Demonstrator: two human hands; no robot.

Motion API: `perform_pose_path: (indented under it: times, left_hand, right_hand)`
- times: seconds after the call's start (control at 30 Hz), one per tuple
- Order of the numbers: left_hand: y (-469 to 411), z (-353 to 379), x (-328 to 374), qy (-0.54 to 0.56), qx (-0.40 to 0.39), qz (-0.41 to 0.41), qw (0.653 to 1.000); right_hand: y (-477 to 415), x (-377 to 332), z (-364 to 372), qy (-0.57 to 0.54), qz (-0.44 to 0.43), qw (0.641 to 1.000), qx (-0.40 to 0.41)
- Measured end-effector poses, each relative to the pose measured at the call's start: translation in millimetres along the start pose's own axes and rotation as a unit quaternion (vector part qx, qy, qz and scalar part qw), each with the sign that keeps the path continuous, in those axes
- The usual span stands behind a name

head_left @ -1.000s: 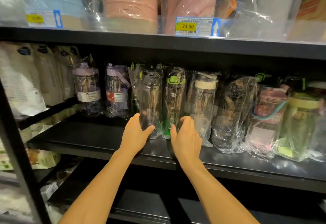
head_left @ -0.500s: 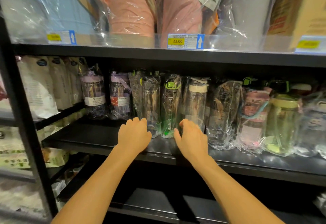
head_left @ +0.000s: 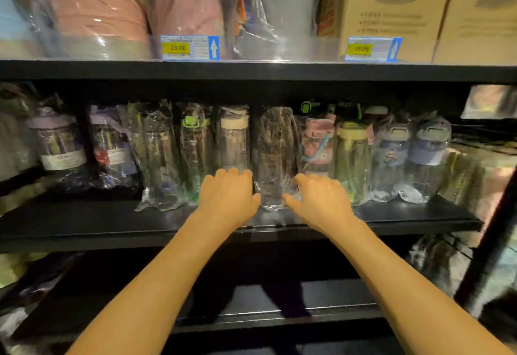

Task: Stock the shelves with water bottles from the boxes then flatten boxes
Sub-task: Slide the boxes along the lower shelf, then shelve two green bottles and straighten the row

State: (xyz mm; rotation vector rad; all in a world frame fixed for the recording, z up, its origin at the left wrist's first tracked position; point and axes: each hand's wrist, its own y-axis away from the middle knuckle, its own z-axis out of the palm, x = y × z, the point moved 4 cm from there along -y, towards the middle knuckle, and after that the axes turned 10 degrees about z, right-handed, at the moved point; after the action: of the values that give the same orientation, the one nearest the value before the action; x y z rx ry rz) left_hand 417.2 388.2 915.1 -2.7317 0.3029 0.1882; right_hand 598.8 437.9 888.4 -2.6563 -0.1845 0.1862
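The dark bottle (head_left: 275,147) stands upright in its plastic wrap on the shelf (head_left: 98,223), its long axis vertical, within the row; the left hand (head_left: 228,196) sits just left of its foot, before the cream-capped bottle (head_left: 234,142); the right hand (head_left: 321,201) sits just right, thumb touching its wrap, before the pink bottle (head_left: 317,145); both have bent fingers, but whether either grips I cannot tell; each seems equally near, the bottle straight ahead between them.

left hand (head_left: 228,196) and right hand (head_left: 321,203) bare, on bare forearms (head_left: 156,284).
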Motion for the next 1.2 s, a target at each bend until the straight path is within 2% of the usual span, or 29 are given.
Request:
perform_pose_path:
  times: [0.33, 0.53, 0.77, 0.97, 1.2]
  left_hand:
    - [-51, 20, 201, 0.068, 0.008, 0.14, 0.988]
    - [-40, 66, 317, 0.108, -0.012, 0.205, 0.973]
    - [-11, 163, 393, 0.1, -0.072, 0.207, 0.971]
    - [42, 291, 433, 0.13, -0.207, 0.168, 0.955]
    - [128, 453, 464, 0.14, -0.346, 0.13, 0.918]
  right_hand:
    - [72, 196, -36, 0.069, 0.117, 0.99, 0.036]
    - [138, 283, -8, 0.084, 0.179, 0.98, 0.012]
    - [214, 354, 88, 0.108, 0.209, 0.969, -0.08]
    - [289, 385, 205, 0.1, 0.22, 0.956, -0.165]
    - [392, 410, 352, 0.068, 0.233, 0.917, -0.316]
